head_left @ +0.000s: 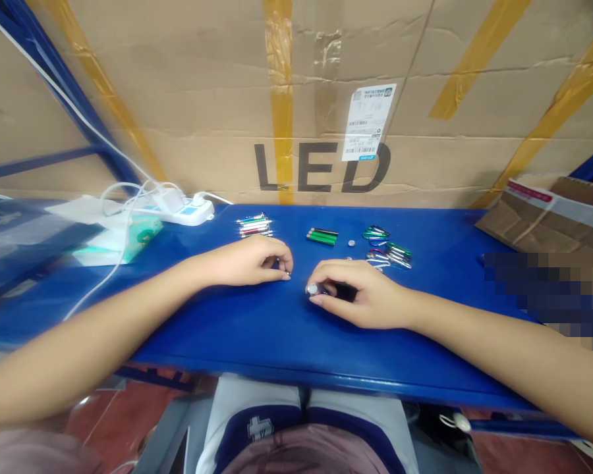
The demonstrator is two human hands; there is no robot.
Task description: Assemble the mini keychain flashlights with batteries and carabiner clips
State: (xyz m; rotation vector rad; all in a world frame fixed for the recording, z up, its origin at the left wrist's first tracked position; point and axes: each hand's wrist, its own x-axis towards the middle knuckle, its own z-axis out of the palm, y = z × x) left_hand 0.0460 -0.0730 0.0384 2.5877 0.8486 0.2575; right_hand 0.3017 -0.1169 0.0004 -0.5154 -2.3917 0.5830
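My left hand [254,261] rests on the blue table [257,329], its fingers pinched on a small metal part I cannot name. A hand's width to its right, my right hand [358,291] is closed on a small dark cylinder with a silver cap [312,288] at its left end, like a tiny flashlight. Beyond my hands lie a row of thin coloured tubes [255,226], two green tubes [322,236], a small round silver piece [351,243] and a heap of coloured carabiner clips [388,251].
A white power strip [185,208] with white cables lies at the back left beside white and green packets [123,237]. A big cardboard box marked LED [321,99] walls off the back. An opened carton [548,210] sits at the right.
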